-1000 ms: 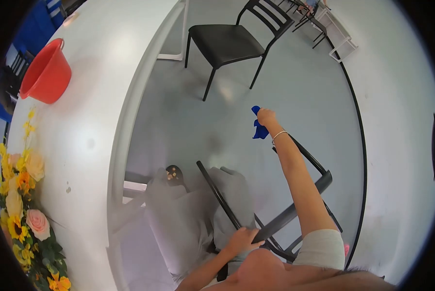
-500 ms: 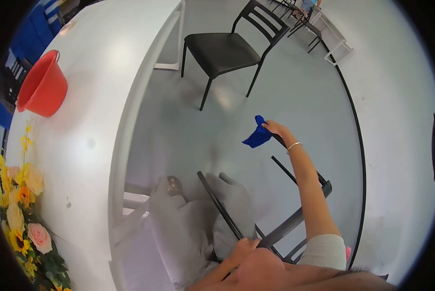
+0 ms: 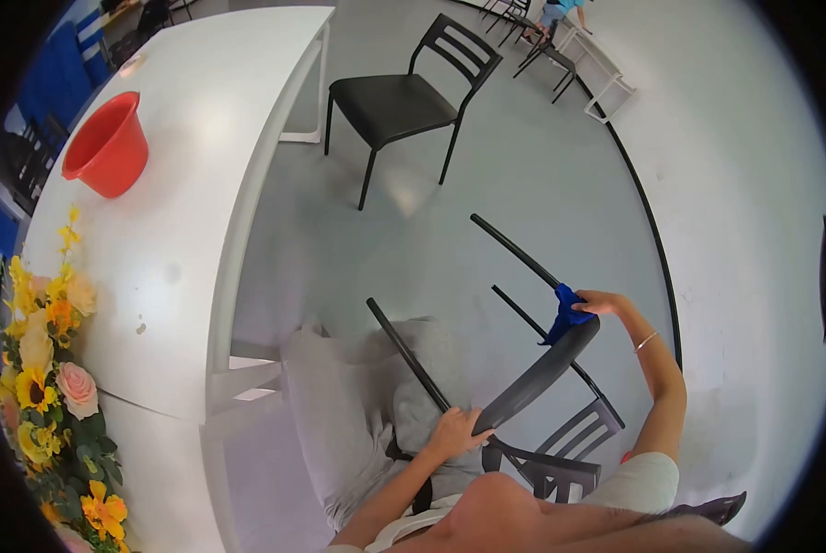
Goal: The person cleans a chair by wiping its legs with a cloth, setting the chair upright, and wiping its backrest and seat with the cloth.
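A black chair (image 3: 537, 376) lies tipped over in front of me, its legs pointing away and its slatted backrest low at the right. My left hand (image 3: 456, 433) is closed around the chair near the base of one leg. In my right hand (image 3: 599, 303) is a blue cloth (image 3: 569, 311), pinched and wrapped against another leg where it meets the seat. Part of the cloth hangs down beside the seat edge. My knees, in grey trousers (image 3: 325, 387), are behind the nearer leg.
A white table (image 3: 178, 304) runs along the left, bearing a red bucket (image 3: 113, 152) and artificial flowers (image 3: 40, 387). Another black chair (image 3: 394, 106) stands upright ahead. A white wall (image 3: 717, 230) borders the right. Far off, a person (image 3: 556, 13) is near more chairs.
My right hand has drawn the blue cloth along the leg, from its far end to the seat corner. My left hand keeps hold of the chair. The view has shifted slightly.
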Tool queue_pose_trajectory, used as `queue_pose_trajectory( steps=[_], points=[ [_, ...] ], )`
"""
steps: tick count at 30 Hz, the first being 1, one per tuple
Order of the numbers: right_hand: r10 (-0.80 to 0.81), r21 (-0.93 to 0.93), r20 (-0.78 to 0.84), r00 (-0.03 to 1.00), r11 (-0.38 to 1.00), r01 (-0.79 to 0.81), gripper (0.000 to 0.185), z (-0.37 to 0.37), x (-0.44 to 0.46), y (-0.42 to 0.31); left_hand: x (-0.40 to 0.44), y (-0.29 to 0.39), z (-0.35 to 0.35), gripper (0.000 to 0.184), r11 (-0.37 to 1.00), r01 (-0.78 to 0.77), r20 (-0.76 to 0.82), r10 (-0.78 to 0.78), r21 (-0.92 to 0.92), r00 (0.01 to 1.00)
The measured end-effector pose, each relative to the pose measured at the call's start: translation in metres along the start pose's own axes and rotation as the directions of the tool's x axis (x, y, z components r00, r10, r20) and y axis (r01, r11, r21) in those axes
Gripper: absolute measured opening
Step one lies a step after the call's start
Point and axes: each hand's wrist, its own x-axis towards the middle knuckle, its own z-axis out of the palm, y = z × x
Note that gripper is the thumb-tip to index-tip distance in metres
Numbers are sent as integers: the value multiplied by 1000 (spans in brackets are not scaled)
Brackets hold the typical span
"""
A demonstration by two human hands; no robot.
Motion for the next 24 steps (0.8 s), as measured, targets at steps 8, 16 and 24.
queue_pose_trajectory(
  steps=[8, 16, 24],
  points=[
    [110, 6, -80, 991, 994, -110, 52, 6, 31, -18, 1, -1, -4, 50, 999, 35, 60, -35, -5, 998],
    [-16, -219, -248, 969, 975, -40, 48, -22, 178, -102, 8, -4, -15, 50, 995, 96, 16, -96, -9, 995],
    [-75, -163, -105, 992, 985, 57, 37, -55, 302, -220, 9, -15, -21, 49, 964, 262, 46, -263, 34, 964]
  ],
)
